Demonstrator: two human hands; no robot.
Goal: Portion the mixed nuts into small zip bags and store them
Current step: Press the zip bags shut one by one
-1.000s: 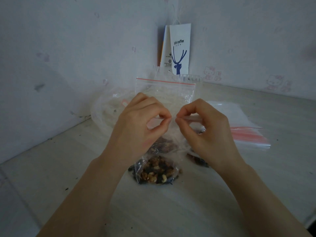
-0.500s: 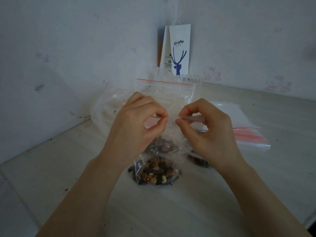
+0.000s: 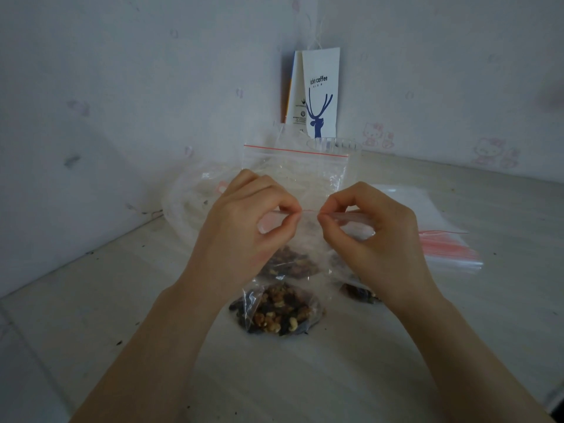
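One full bag point(image 3: 251, 300) of nuts point(image 3: 277, 312) lies on the table point(image 3: 305, 377) at 6 o'clock from the hands. Another bag point(image 3: 357, 293) with nuts peeks out at 5 o'clock. A small bag point(image 3: 308, 242) with nuts in its bottom is held up in the middle. The left hand point(image 3: 244, 227) and right hand point(image 3: 375, 233) each pinch its top strip with thumb and first finger, other fingers curled. I think it is being zipped shut. A pile of empty bags point(image 3: 442, 239) waits at 3 o'clock, so more filling and the putting away look left. A second ago the two pinches almost touched; now a small gap shows between them
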